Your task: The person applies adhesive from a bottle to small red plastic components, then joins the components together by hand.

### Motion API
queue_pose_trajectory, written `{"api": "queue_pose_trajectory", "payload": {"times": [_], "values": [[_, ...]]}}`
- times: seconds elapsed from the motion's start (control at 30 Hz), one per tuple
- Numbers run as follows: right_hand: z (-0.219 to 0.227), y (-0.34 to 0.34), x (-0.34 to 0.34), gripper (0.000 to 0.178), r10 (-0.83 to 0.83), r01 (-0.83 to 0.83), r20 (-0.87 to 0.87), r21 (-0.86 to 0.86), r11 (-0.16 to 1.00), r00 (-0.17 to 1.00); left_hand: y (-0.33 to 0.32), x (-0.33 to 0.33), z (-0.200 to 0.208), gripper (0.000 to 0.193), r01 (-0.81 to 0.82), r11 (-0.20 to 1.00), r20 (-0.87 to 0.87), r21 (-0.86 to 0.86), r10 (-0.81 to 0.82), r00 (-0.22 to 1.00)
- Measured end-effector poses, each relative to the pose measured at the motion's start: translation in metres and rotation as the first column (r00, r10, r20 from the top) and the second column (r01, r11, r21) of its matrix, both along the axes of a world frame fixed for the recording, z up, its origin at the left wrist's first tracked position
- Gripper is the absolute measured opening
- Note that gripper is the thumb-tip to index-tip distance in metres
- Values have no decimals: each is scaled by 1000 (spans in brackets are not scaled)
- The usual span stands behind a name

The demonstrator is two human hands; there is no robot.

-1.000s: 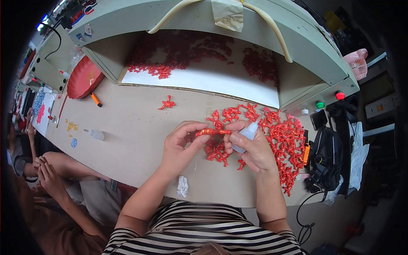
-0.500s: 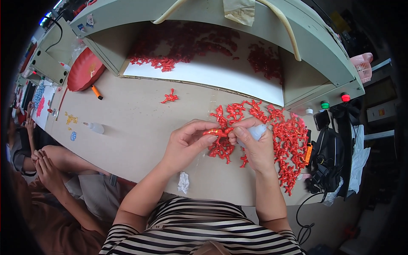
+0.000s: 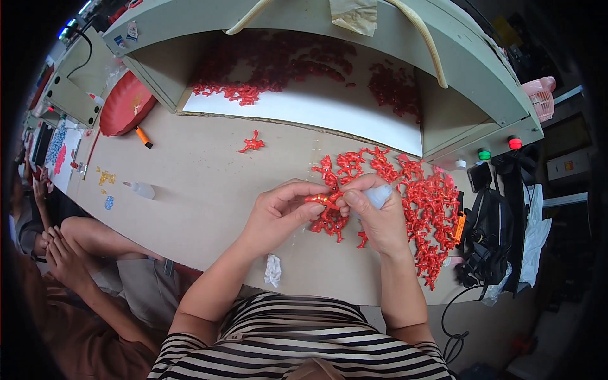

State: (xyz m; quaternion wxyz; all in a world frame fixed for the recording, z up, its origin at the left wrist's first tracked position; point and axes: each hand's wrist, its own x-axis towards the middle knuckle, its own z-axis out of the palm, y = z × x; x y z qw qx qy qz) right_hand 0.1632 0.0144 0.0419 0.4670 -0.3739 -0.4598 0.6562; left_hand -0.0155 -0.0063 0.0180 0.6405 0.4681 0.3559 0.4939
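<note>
My left hand [image 3: 278, 207] is closed, thumb and fingers pinching a glossy red figurine [image 3: 323, 199] above the table. My right hand [image 3: 380, 220] has a small translucent squeeze bottle [image 3: 380, 195] tucked in its grip. Its thumb and fingertips meet at the figurine's right end; whether they pinch a small part there is hidden. Just beyond and below my hands lie more red figurines [image 3: 350, 163]. They run into a dense heap [image 3: 430, 202] on the right. One single red figurine [image 3: 252, 142] lies apart, farther left.
A grey hooded booth [image 3: 468, 107] spans the back, with many red pieces [image 3: 244, 95] on its white sheet. On the left are another squeeze bottle [image 3: 144, 190] and a red dish [image 3: 120, 117]. Crumpled tissue [image 3: 273, 271] lies near me. A black bag [image 3: 491, 231] is right; a seated person's hand [image 3: 66, 258] is left.
Both hands stay at nearly the same spot, still around the figurine. The squeeze bottle has tilted or shifted very slightly in my right hand.
</note>
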Motion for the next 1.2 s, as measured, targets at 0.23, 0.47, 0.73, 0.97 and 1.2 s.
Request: {"api": "queue_pose_trajectory", "payload": {"times": [0.23, 0.47, 0.73, 0.97, 1.2], "values": [[3, 1, 2, 9, 52, -52, 17, -12, 999, 998, 0, -2, 1, 25, 45, 999, 26, -22, -44, 999], [10, 3, 2, 7, 19, -59, 228, 171, 984, 974, 2, -5, 0, 24, 73, 986, 94, -153, -59, 994], [7, 4, 2, 10, -142, -74, 409, 468, 881, 901, 4, -6, -1, 24, 92, 983, 111, -159, -75, 991], [5, 5, 0, 12, -221, -85, 438, 578, 811, 871, 4, -6, -3, 24, 84, 980, 90, -181, -69, 994], [5, 4, 0, 15, -312, -88, 476, 647, 757, 822, 3, -3, -4, 24, -19, 1000, -38, -22, 18, 999]]}}
